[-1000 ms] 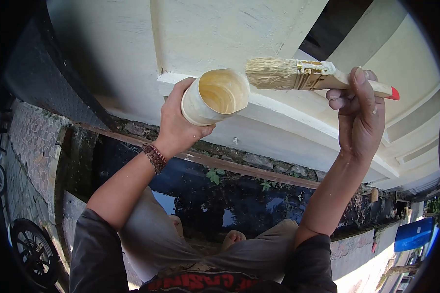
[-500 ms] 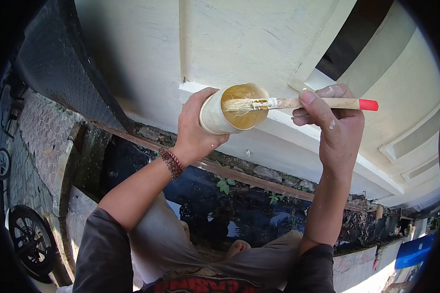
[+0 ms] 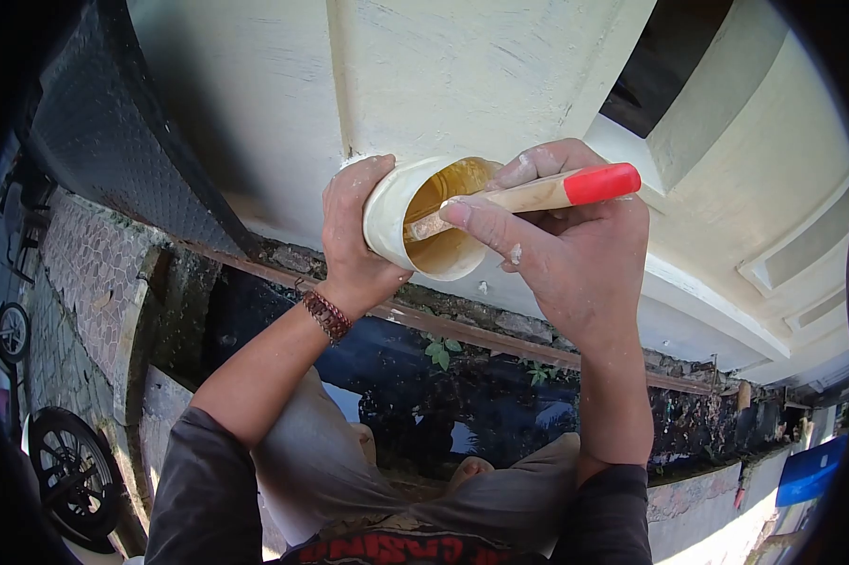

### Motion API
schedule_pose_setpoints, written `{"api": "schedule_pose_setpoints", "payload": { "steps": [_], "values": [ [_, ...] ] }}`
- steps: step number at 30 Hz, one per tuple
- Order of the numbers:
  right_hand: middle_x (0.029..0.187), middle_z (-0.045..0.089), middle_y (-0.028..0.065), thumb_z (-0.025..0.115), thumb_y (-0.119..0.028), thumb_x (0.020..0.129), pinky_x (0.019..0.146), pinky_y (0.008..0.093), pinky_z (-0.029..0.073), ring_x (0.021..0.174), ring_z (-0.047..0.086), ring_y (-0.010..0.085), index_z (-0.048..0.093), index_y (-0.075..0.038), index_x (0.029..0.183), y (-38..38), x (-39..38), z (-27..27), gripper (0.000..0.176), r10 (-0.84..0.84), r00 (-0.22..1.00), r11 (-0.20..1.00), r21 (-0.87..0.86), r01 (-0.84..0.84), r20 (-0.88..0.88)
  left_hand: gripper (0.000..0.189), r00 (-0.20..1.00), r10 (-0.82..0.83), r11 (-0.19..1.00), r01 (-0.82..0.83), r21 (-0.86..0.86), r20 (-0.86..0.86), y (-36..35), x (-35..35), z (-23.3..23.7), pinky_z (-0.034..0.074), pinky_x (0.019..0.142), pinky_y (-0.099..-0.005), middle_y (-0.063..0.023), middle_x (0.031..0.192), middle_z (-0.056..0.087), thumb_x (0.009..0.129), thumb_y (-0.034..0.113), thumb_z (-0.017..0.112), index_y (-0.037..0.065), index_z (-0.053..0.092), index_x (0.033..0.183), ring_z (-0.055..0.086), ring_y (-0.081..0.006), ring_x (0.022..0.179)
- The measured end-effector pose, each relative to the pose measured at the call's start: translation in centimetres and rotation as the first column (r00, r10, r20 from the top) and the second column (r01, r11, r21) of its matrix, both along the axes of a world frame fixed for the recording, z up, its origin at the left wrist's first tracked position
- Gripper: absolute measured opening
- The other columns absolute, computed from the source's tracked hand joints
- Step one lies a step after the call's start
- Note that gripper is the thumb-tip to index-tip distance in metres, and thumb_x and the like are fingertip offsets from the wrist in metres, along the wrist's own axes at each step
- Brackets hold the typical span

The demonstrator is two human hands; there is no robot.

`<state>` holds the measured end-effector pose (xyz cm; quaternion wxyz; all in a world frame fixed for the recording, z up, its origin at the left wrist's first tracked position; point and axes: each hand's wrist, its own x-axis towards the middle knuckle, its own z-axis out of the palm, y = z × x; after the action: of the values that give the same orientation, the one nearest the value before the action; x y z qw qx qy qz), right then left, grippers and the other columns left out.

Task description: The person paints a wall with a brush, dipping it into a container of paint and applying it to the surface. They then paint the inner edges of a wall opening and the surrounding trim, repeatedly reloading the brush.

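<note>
My left hand (image 3: 356,231) is wrapped round a cream-coloured paint pot (image 3: 389,218), which tilts with its mouth toward my right. Yellowish paint coats the inside of the pot. In my right hand (image 3: 575,250) is a paintbrush (image 3: 528,195), pinched by its wooden, red-tipped handle. The brush's bristle end reaches down into the pot, and the bristles are hidden there. White paint specks mark the fingers of my right hand.
A cream-painted wall (image 3: 443,85) with raised mouldings rises in front of me. Below it runs a ditch of dark water (image 3: 401,405) with small plants. A dark mesh panel (image 3: 132,141) stands at left, and a motorcycle wheel (image 3: 71,476) shows at lower left.
My right hand has moved left and lowered the brush into the pot, so its bristles, visible before, are now hidden. My left hand and the pot have shifted slightly left.
</note>
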<state>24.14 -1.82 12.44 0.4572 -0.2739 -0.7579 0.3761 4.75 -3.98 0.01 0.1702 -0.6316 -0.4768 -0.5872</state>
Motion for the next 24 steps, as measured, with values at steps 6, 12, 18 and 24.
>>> {"api": "schedule_pose_setpoints", "payload": {
  "steps": [6,12,18,24],
  "values": [
    [0.076,0.067,0.0055,0.088,-0.011,0.073,0.059,0.0213,0.052,0.069,0.065,0.0093,0.064,0.001,0.087,-0.2,-0.5,-0.6,0.030,0.021,0.998,0.980,0.196,-0.033,0.063,0.089,0.999,-0.032,0.996,0.036,0.078,-0.041,-0.1,-0.1,0.2,0.042,0.103,-0.0439,-0.0158,0.130,0.056,0.061,0.023,0.093,0.006,0.045,0.135,0.054,-0.0326,0.120],
    [0.078,0.067,0.0062,0.088,-0.014,0.072,0.061,0.0230,0.053,0.070,0.065,0.0093,0.063,0.001,0.088,-0.4,0.0,0.3,0.033,0.007,0.987,0.994,0.110,-0.025,0.160,0.093,0.998,-0.035,0.995,0.039,0.089,-0.051,0.1,-0.2,-0.1,0.043,0.104,-0.0437,-0.0163,0.131,0.055,0.061,0.024,0.094,0.006,0.043,0.137,0.054,-0.0326,0.120],
    [0.087,0.068,0.0066,0.084,-0.009,0.075,0.073,0.0250,0.055,0.084,0.068,0.0132,0.065,0.001,0.094,-0.2,0.8,1.1,0.029,0.084,0.995,0.995,0.052,-0.087,0.049,0.098,0.999,-0.043,0.997,0.044,0.057,-0.019,0.0,-0.1,-0.1,0.044,0.104,-0.0429,-0.0161,0.133,0.053,0.058,0.025,0.095,0.006,0.041,0.137,0.053,-0.0325,0.122],
    [0.095,0.072,0.0070,0.081,-0.002,0.075,0.085,0.0307,0.054,0.094,0.069,0.0176,0.069,-0.003,0.098,0.7,1.3,0.9,0.026,0.229,0.970,0.940,0.241,-0.242,0.083,0.096,0.997,-0.073,0.996,0.073,0.056,-0.007,0.1,0.0,-0.3,0.044,0.104,-0.0424,-0.0163,0.133,0.053,0.059,0.024,0.095,0.006,0.041,0.137,0.053,-0.0324,0.122]
  ]
}}
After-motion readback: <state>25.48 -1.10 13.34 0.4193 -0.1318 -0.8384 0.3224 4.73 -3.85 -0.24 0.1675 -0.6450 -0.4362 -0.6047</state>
